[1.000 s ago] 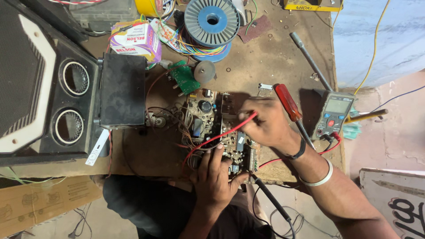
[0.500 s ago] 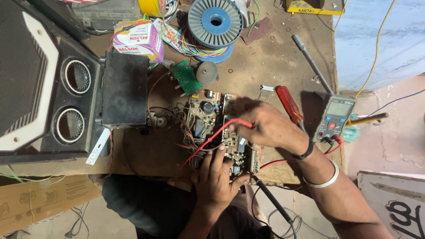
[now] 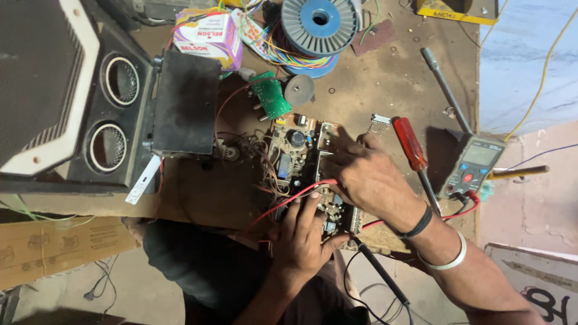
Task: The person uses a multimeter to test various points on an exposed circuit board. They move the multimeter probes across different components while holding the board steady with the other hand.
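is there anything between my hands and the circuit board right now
Nothing visible stands between them. The right hand already rests on the circuit board with the red probe lead running from under it, and the left hand touches the board's near edge. The red-handled screwdriver lies apart, to the right.

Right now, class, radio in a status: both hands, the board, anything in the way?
Left hand steadying circuit board. Right hand holding red probe lead on it. Loose wires crowd the board; red screwdriver alongside.
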